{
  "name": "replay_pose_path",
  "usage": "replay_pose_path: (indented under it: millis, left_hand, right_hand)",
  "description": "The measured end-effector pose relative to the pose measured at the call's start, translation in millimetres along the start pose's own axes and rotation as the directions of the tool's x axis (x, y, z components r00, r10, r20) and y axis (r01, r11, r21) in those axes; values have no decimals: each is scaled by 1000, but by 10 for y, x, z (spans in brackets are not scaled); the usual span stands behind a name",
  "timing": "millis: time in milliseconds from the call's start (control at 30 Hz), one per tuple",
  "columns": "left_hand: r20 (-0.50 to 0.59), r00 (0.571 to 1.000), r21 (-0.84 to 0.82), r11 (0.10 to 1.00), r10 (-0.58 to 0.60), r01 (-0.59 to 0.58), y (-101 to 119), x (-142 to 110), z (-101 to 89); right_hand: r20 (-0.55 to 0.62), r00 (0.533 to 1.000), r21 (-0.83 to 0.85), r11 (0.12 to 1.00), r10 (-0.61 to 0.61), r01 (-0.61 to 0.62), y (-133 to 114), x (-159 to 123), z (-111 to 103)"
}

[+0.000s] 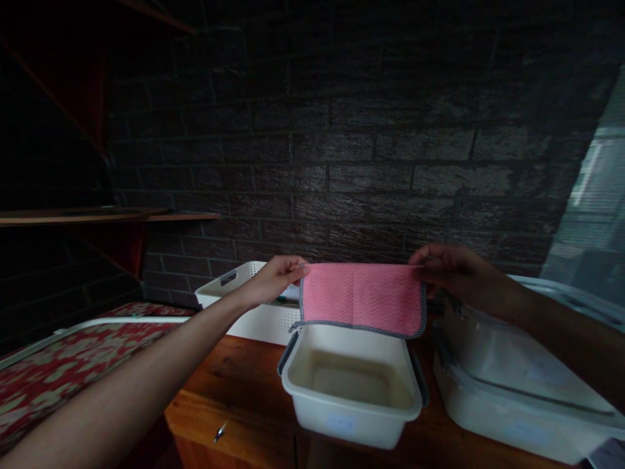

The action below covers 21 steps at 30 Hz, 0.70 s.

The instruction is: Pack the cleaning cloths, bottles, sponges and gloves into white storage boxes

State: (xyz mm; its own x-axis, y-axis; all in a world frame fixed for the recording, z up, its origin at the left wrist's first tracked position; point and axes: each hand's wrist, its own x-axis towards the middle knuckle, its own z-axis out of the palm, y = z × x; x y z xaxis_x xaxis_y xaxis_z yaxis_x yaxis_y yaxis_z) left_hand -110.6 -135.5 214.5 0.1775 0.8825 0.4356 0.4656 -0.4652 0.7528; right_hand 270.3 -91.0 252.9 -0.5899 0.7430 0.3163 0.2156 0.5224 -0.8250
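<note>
A pink cleaning cloth [361, 294] with a dark checked border is stretched out between my two hands. My left hand [277, 279] pinches its upper left corner. The upper right corner is gripped by my right hand [446, 267], whose fingers are partly in shadow. Below the cloth stands a white plastic tub [351, 413] with grey side handles and a pale label. Its inside looks bare, with a brownish tint at the bottom. The cloth's lower edge hangs just behind or over the tub's far rim; whether they touch I cannot tell.
A white perforated basket [266, 324] stands behind my left hand. Stacked clear-lidded bins [517, 404] are on the right. All rest on a wooden cabinet [244, 391] against a dark brick wall [351, 143]. Red patterned fabric [97, 358] and a wooden shelf [185, 216] are at left.
</note>
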Motion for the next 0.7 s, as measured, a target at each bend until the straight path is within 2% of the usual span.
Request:
replay_pose_path:
  millis: [133, 267, 500, 700]
  left_hand:
    - [36, 999, -58, 998, -32, 34, -129, 16, 109]
    - [64, 996, -84, 994, -59, 64, -234, 20, 240]
    - [50, 997, -52, 997, -62, 65, -386, 52, 407]
    - [35, 999, 38, 999, -31, 29, -462, 54, 490]
  right_hand:
    - [35, 999, 73, 997, -11, 9, -130, -61, 42]
    - [125, 992, 83, 996, -29, 19, -221, -86, 95]
    - [179, 982, 43, 998, -62, 55, -336, -68, 135]
    - [415, 905, 145, 989, -91, 33, -386, -33, 136]
